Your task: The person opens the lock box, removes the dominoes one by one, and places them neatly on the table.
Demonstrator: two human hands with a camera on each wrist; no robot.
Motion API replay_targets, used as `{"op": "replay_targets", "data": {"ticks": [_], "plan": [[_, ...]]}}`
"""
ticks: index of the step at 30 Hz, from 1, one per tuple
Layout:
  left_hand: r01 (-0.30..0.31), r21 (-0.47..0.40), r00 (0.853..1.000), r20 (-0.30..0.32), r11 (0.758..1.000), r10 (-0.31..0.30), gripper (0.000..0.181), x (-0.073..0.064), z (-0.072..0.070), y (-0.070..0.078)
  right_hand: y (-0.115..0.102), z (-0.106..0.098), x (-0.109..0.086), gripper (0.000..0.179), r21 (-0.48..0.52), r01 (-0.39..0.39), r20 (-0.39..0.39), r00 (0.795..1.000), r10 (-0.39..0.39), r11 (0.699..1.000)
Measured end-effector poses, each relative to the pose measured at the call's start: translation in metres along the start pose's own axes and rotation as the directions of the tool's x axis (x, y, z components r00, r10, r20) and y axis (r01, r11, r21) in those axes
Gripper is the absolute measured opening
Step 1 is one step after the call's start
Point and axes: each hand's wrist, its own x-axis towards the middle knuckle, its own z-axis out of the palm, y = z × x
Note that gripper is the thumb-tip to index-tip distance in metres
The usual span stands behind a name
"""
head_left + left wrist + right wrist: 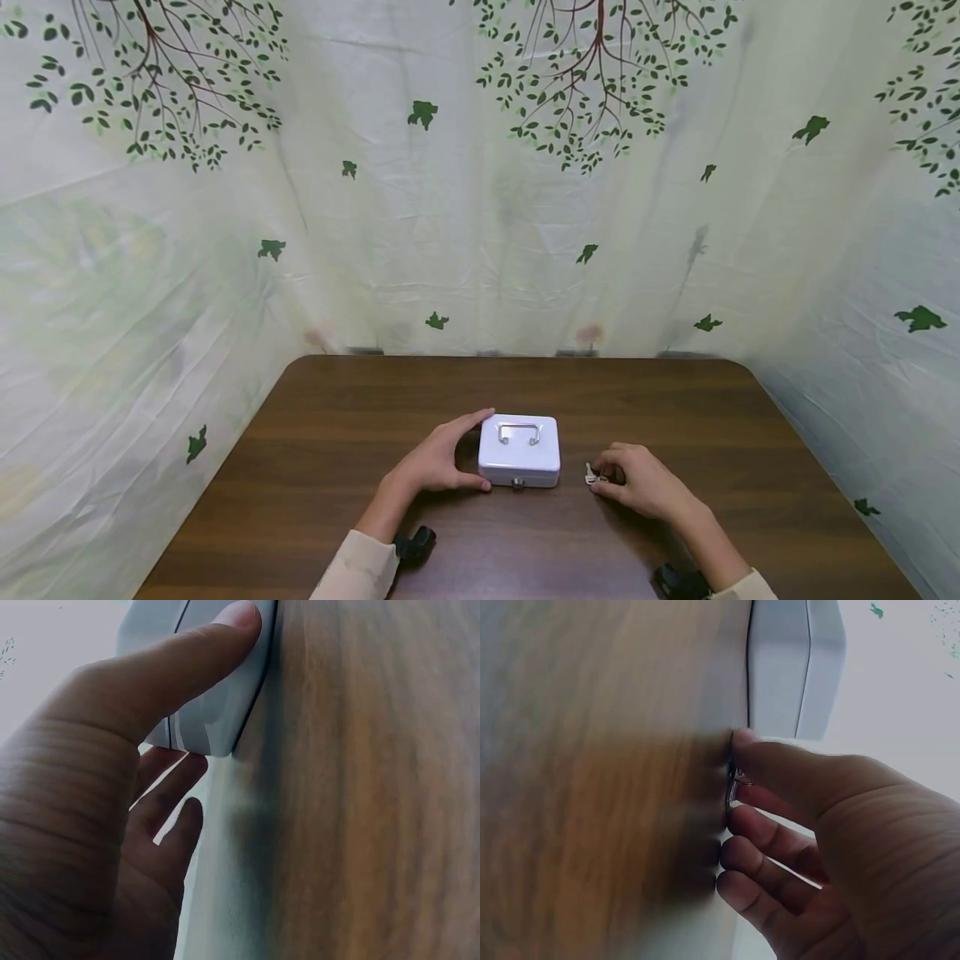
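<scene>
A small white cash box (517,457) with a folding metal handle (519,427) on its lid stands closed on the table, its lock facing me. My left hand (441,460) grips the box at its left end, thumb at the front corner and fingers reaching to the back corner. In the left wrist view the thumb (238,615) lies along the side of the box. To the right of the box, my right hand (639,482) pinches small silver keys (589,474) low at the tabletop. A thin metal ring (742,780) shows between those fingers in the right wrist view.
The brown wooden table (360,400) has rounded far corners. A pale fabric curtain (487,250) printed with leaves and branches hangs behind it and along both sides. A black wrist device (417,544) sits on the left wrist, another (678,582) on the right.
</scene>
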Motion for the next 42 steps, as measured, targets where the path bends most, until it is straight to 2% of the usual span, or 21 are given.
{"op": "replay_targets", "data": {"ticks": [8, 15, 19, 27, 36, 42], "plan": [[0.022, -0.009, 1.0, 0.006, 1.0, -0.022, 0.109, -0.0001, 0.0016, -0.0002, -0.0031, 0.0011, 0.0011, 0.005, 0.008, 0.004, 0.001, 1.0, -0.004, 1.0], [0.022, 0.003, 1.0, 0.001, 1.0, -0.022, 0.109, -0.0004, 0.0012, 0.0002, -0.0053, 0.0025, 0.0025, 0.01, -0.028, 0.009, -0.001, 1.0, -0.009, 1.0], [0.017, 0.007, 1.0, -0.007, 1.0, -0.017, 0.109, -0.0007, 0.001, -0.0006, -0.0039, 0.0048, 0.0038, 0.007, -0.054, 0.043, -0.027, 0.999, -0.045, 0.998], [0.02, -0.006, 1.0, -0.007, 1.0, -0.02, 0.109, -0.0002, -0.0009, -0.0002, -0.0016, 0.0069, 0.0055, 0.004, -0.059, 0.034, -0.088, 0.995, -0.039, 0.998], [0.027, -0.012, 1.0, -0.003, 1.0, -0.027, 0.107, -0.001, 0.0008, -0.0003, -0.003, 0.0079, 0.0045, 0.008, 0.018, -0.095, -0.124, 0.988, 0.096, 0.995], [0.033, -0.007, 0.999, -0.003, 0.999, -0.033, 0.108, -0.0009, 0.0003, 0.0004, -0.0032, 0.0063, 0.0047, 0.01, 0.074, -0.181, -0.062, 0.981, 0.186, 0.981]]}}
